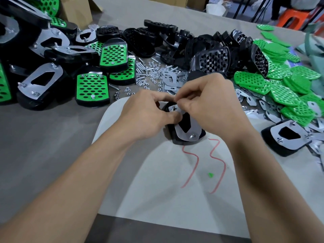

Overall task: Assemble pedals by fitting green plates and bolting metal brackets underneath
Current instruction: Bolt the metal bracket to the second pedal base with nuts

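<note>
black plastic pedal (184,142) lies face down under its flat silver metal bracket (183,135); left hand (149,116) grips its edge; right hand (208,100) pinches at the far bolt (173,107); i'd start threads square, gently.

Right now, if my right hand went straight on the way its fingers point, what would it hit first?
Most likely your left hand, whose fingertips almost meet the right hand above the metal bracket; depth is unclear.

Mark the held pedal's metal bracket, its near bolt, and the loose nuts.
metal bracket (195,126): head view, right limb of the plate.
near bolt (192,136): head view, its tip.
loose nuts (154,69): head view, middle of the scatter.
</note>
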`<state>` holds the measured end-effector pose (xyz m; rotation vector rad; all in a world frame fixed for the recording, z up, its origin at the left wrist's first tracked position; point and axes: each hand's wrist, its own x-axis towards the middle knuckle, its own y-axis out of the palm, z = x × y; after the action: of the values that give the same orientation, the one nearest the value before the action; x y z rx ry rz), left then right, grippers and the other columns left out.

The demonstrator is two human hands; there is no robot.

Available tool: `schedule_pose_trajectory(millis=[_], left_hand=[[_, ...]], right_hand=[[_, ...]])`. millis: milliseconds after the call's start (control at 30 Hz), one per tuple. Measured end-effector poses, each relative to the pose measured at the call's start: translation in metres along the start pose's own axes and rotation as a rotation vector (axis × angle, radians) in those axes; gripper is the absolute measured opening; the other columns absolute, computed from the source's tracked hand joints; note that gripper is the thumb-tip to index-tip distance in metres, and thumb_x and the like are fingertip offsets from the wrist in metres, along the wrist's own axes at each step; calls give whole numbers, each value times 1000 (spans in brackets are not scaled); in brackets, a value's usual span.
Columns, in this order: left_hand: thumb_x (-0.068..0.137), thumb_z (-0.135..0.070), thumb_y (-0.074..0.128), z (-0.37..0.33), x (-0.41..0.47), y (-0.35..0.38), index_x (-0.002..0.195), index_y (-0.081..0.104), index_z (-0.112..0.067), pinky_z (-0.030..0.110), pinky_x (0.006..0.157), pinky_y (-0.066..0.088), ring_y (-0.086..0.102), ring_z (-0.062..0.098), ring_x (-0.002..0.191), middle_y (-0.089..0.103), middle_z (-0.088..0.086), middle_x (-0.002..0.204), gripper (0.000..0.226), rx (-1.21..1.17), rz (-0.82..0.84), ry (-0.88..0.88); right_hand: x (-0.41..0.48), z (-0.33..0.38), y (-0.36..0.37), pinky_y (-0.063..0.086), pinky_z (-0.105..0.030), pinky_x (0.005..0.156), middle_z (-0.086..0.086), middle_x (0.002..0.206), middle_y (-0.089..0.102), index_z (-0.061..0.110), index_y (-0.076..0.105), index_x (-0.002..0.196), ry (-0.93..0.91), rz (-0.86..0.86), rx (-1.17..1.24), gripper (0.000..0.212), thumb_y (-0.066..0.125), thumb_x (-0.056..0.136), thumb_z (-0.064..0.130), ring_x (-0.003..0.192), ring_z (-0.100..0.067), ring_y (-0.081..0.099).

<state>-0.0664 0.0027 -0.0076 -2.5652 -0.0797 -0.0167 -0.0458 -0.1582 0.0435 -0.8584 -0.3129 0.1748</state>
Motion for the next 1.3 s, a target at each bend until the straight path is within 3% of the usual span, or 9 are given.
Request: schedule_pose_trajectory(millis=[167, 300, 433, 600, 800, 967, 1133, 1300], left_hand=[[75, -50, 80, 1, -4, -1, 97, 71, -60, 19, 46, 30, 46, 7, 53, 55, -9, 56, 26, 44, -1, 54], [72, -61, 70, 4, -7, 0, 104, 69, -62, 29, 60, 40, 54, 10, 65, 66, -5, 71, 32, 110, 6, 119], [70, -64, 63, 3, -9, 1, 105, 68, -61, 39, 81, 51, 61, 13, 92, 73, -16, 102, 36, 114, 15, 142], [70, -63, 66, -2, -12, -1, 113, 64, -62, 43, 93, 48, 61, 11, 104, 69, -29, 113, 43, 127, -5, 157], [68, -64, 65, -4, -11, -3, 117, 70, -55, 39, 94, 49, 66, 10, 103, 68, -33, 117, 50, 125, 10, 121], [68, -65, 65, -4, -11, -2, 117, 70, -55, 39, 96, 49, 66, 11, 106, 69, -28, 119, 50, 132, -1, 107], [71, -65, 65, -4, -11, -3, 119, 71, -51, 43, 97, 47, 66, 14, 108, 70, -26, 117, 51, 137, 26, 117], [68, -67, 65, -3, -10, -2, 121, 71, -49, 40, 100, 46, 64, 10, 112, 66, -27, 128, 56, 138, 28, 91]], right_hand=[[2, -5, -12, 34, -9, 44, 9, 53, 61, 34, 80, 70, -59, 117, -55, 33, 68, 76, 4, 50, -6, 53], [2, -3, -14, 39, -8, 53, 23, 61, 64, 35, 82, 75, -117, 199, -75, 30, 73, 77, 6, 61, 1, 59], [2, -3, -13, 40, -12, 62, 12, 79, 72, 37, 83, 88, -188, 281, -119, 35, 74, 80, 5, 70, -9, 59], [4, -5, -12, 38, -8, 62, 19, 67, 64, 38, 83, 83, -194, 227, -158, 28, 80, 76, 10, 68, 1, 58], [3, -7, -9, 39, -6, 54, 18, 56, 64, 31, 82, 73, -116, 178, -91, 24, 81, 72, 7, 58, 6, 58], [2, -11, -12, 33, -7, 45, 16, 45, 54, 27, 79, 69, -59, 147, 51, 23, 81, 68, 4, 43, -3, 49], [3, -10, -14, 34, -6, 45, 17, 50, 60, 30, 80, 69, -46, 152, 7, 23, 82, 68, 8, 46, 0, 54], [3, -8, -10, 35, -6, 46, 21, 45, 57, 29, 81, 70, -73, 171, -57, 23, 78, 71, 6, 47, 4, 55]])
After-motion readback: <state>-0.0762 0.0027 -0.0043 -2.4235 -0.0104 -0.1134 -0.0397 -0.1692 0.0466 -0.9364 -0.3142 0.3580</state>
